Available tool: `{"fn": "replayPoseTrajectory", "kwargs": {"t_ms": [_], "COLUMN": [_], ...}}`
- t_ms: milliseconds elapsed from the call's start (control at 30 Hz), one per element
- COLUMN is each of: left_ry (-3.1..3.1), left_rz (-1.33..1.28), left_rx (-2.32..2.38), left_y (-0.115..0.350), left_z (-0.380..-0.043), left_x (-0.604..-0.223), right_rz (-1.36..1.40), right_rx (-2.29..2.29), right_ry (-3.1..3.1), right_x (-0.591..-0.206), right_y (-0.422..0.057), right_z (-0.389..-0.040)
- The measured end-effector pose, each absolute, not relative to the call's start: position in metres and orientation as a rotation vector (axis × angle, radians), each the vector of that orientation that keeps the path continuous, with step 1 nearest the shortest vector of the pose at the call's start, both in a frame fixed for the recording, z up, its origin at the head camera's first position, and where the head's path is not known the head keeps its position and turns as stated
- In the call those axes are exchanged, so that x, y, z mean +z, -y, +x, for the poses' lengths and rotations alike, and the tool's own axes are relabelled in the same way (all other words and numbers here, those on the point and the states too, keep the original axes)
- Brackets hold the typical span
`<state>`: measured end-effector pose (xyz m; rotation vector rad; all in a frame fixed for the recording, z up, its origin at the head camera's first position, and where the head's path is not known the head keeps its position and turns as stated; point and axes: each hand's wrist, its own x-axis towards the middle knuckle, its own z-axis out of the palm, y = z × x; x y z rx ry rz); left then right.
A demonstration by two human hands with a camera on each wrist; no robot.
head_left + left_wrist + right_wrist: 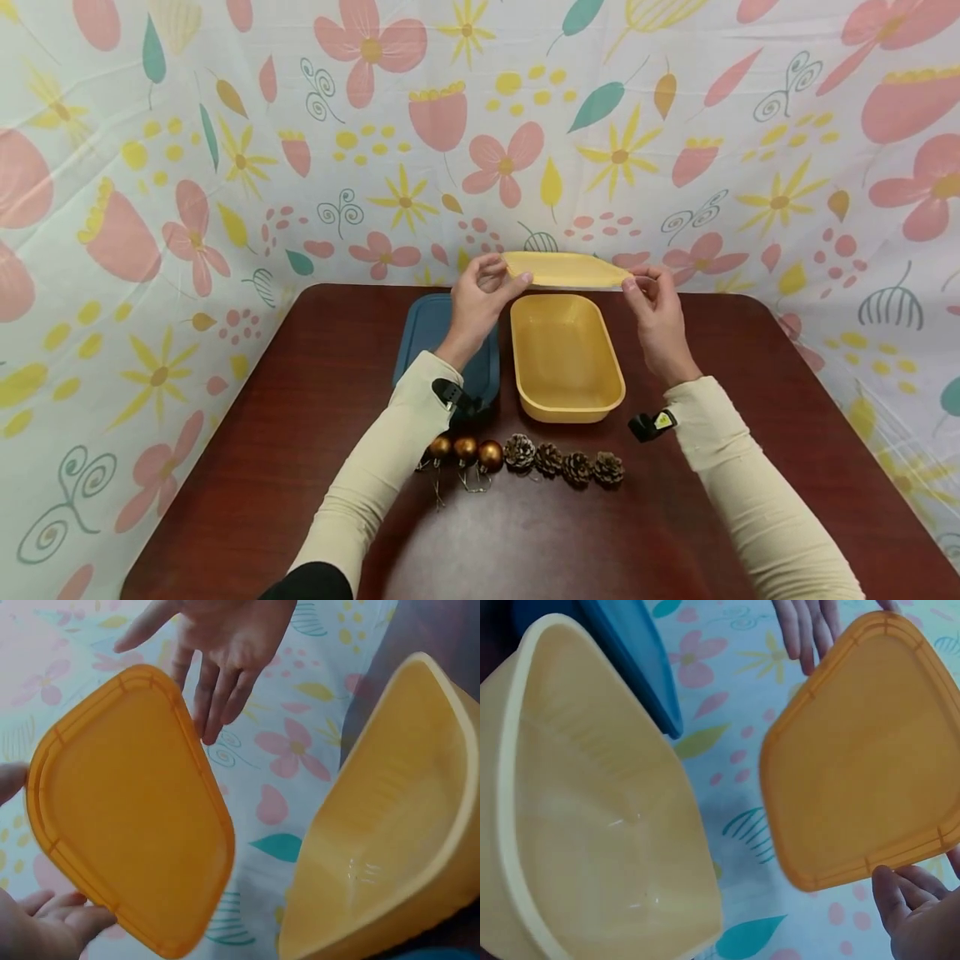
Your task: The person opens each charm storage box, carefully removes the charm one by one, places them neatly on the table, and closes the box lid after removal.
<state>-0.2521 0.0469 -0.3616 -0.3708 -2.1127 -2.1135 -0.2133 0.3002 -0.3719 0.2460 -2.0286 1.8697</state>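
A thin yellow lid is held up by both hands above the far end of an open yellow container. My left hand pinches its left edge, thumb on the near side. At the lid's right corner my right hand grips between thumb and fingers. The wrist views show the lid's ribbed underside, apart from the container. Inside, the container holds nothing. Part of a blue container with a blue lid is hidden behind the left hand and wrist.
Several brown pine cones lie in a row on the dark wooden table, nearer than the containers. Left of them are shiny copper-coloured ball ornaments with string loops, partly behind the left sleeve. A flower-patterned cloth hangs behind the table.
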Motion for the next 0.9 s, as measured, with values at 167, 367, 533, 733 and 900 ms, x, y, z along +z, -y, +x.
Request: {"fn": "replayPoseTrajectory", "kwargs": {"t_ms": [167, 367, 533, 733, 900], "left_ry": [2.155, 2.352, 2.457, 2.593, 2.704], "left_rz": [-0.463, -0.523, -0.535, -0.595, -0.663], "left_rx": [-2.132, -2.056, -1.999, -1.863, -1.701], "left_y": [-0.041, -0.032, -0.03, -0.032, -0.036], "left_z": [-0.253, -0.254, -0.253, -0.249, -0.243], "left_x": [-0.37, -0.387, -0.397, -0.409, -0.414], "right_rz": [0.24, 0.324, 0.278, 0.206, 0.203], "right_rx": [1.792, 1.792, 1.771, 1.645, 1.583], "right_ry": [2.145, 2.235, 2.344, 2.509, 2.595], "right_x": [-0.381, -0.394, -0.409, -0.428, -0.438], "right_y": [-0.304, -0.315, -0.323, -0.331, -0.337], "right_z": [-0.212, -0.207, -0.204, -0.195, -0.188]}}
